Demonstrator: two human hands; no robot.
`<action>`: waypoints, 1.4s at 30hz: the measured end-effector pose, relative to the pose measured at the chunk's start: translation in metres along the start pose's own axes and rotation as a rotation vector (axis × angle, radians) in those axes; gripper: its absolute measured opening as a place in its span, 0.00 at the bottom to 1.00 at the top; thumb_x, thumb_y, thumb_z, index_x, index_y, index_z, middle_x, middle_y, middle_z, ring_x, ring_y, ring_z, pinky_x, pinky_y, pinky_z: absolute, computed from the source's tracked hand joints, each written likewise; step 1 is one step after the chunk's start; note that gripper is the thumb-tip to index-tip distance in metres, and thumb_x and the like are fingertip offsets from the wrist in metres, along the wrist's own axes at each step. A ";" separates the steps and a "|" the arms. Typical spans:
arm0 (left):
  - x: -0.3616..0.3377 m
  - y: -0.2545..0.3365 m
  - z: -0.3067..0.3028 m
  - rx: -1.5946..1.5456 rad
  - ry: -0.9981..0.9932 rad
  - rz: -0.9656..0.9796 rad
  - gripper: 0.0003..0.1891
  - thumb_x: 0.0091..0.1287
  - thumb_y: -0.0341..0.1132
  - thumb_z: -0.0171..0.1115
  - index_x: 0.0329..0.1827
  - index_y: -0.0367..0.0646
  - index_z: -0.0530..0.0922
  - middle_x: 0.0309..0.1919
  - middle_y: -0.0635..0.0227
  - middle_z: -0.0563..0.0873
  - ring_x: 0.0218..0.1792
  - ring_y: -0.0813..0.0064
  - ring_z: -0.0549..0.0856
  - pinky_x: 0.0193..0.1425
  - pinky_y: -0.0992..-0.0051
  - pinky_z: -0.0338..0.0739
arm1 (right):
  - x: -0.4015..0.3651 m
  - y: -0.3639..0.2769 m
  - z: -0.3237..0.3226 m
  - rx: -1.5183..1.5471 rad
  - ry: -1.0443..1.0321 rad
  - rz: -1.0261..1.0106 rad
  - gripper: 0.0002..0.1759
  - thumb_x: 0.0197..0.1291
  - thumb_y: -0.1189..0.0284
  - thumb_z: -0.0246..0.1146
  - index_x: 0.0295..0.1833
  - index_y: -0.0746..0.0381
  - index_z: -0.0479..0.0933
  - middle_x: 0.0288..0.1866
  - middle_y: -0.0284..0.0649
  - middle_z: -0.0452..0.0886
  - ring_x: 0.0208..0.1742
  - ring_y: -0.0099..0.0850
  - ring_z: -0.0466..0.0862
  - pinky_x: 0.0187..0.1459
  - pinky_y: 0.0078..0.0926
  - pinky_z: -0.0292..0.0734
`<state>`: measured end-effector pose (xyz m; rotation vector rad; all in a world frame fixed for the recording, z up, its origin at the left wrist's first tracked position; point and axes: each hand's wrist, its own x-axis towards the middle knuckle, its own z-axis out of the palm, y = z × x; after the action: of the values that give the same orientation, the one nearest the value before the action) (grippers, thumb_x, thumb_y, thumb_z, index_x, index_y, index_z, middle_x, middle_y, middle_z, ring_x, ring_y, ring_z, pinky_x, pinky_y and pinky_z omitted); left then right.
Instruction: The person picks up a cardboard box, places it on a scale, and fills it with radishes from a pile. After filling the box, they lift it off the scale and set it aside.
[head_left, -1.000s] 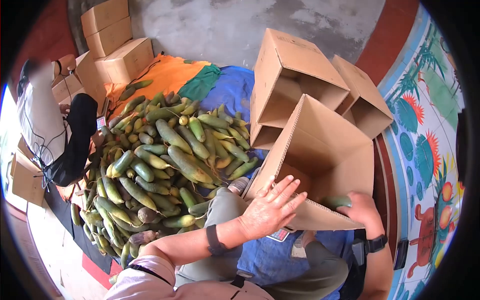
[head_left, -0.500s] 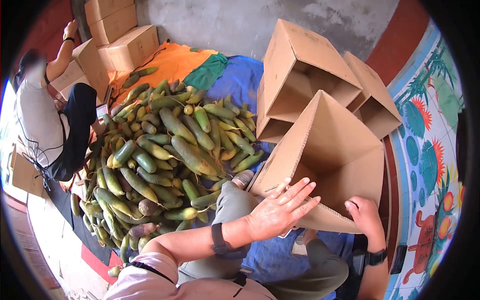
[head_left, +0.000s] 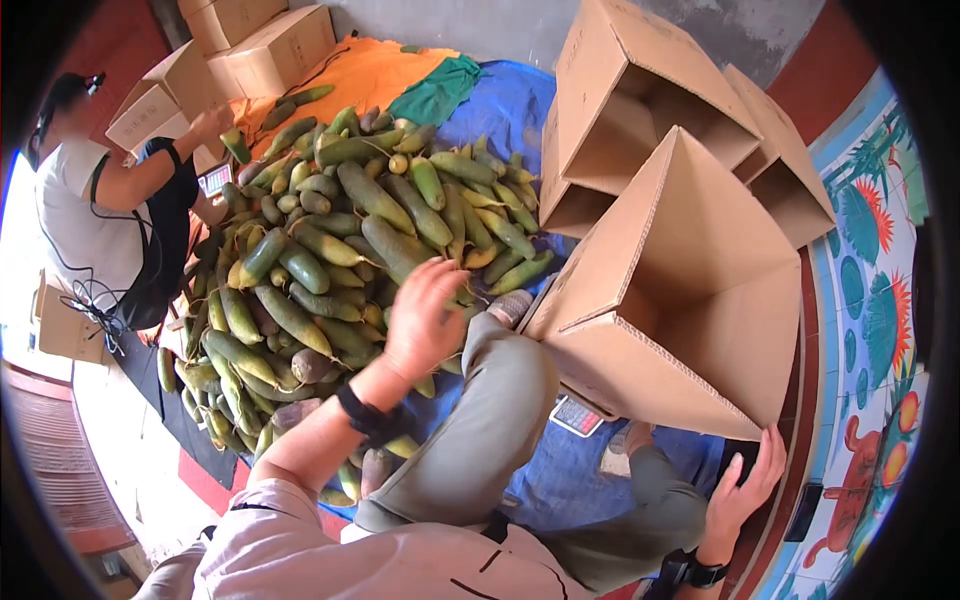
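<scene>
My left hand is over the near right edge of a heap of green radishes, fingers apart and slightly curled, with nothing seen in it. Long, thick and pale at the tips, the radishes lie piled together, a few with purplish skin. An open cardboard box stands before me with its mouth turned up, bare inside where I can see. At its near right corner, my right hand is open, fingertips right at the cardboard edge.
A scale with a keypad sits under the box's near side. More open cartons are stacked behind it. On the left, a seated person holds a radish near other boxes. Blue sheeting covers the floor.
My left hand has left the box rim and moved left to the radishes. My right hand has slid to the box's near corner. The other person's raised arm has come down, now with a radish.
</scene>
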<state>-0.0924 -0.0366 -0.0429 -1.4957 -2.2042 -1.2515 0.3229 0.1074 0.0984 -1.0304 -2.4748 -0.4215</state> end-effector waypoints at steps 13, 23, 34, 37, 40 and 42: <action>-0.157 -0.137 0.094 0.502 -0.843 -0.653 0.28 0.59 0.51 0.64 0.58 0.46 0.73 0.50 0.61 0.80 0.54 0.61 0.78 0.54 0.63 0.73 | -0.096 0.042 0.039 -0.078 -0.151 0.200 0.21 0.63 0.74 0.54 0.61 0.69 0.68 0.63 0.52 0.71 0.61 0.51 0.71 0.63 0.47 0.62; -0.131 -0.112 0.089 0.350 -1.004 -0.716 0.30 0.62 0.61 0.56 0.49 0.40 0.79 0.44 0.56 0.85 0.48 0.62 0.84 0.50 0.64 0.77 | -0.097 0.035 0.044 -0.001 -0.142 0.216 0.19 0.60 0.80 0.54 0.58 0.70 0.70 0.57 0.53 0.74 0.57 0.51 0.74 0.59 0.42 0.68; -0.058 -0.042 -0.060 -0.527 -0.301 -0.845 0.21 0.70 0.51 0.56 0.40 0.37 0.76 0.21 0.74 0.74 0.23 0.85 0.72 0.28 0.79 0.68 | -0.071 0.023 0.026 0.230 -0.080 0.226 0.16 0.59 0.83 0.53 0.54 0.70 0.72 0.56 0.53 0.73 0.52 0.46 0.78 0.53 0.36 0.74; -0.033 -0.002 -0.090 -0.717 -0.182 -0.680 0.20 0.71 0.50 0.54 0.43 0.39 0.76 0.22 0.78 0.73 0.23 0.87 0.70 0.27 0.82 0.66 | -0.045 0.005 0.005 0.284 0.033 0.163 0.16 0.60 0.83 0.52 0.54 0.70 0.72 0.55 0.52 0.74 0.51 0.45 0.78 0.53 0.36 0.74; -0.022 0.030 -0.107 -0.990 -0.173 -0.480 0.26 0.69 0.54 0.56 0.51 0.37 0.76 0.27 0.78 0.75 0.26 0.87 0.72 0.30 0.84 0.68 | -0.019 -0.025 -0.030 0.261 0.125 0.043 0.15 0.61 0.81 0.53 0.54 0.70 0.72 0.55 0.52 0.74 0.51 0.45 0.78 0.53 0.37 0.75; -0.013 0.059 -0.118 -1.116 -0.303 -0.435 0.28 0.67 0.56 0.58 0.52 0.37 0.75 0.29 0.77 0.76 0.27 0.86 0.74 0.32 0.84 0.69 | -0.010 -0.041 -0.048 0.160 0.211 -0.115 0.15 0.64 0.77 0.51 0.54 0.69 0.73 0.56 0.54 0.73 0.53 0.48 0.77 0.55 0.40 0.73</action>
<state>-0.0696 -0.1236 0.0543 -1.5724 -2.1249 -2.8847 0.3122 0.0536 0.1304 -0.7422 -2.3415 -0.3417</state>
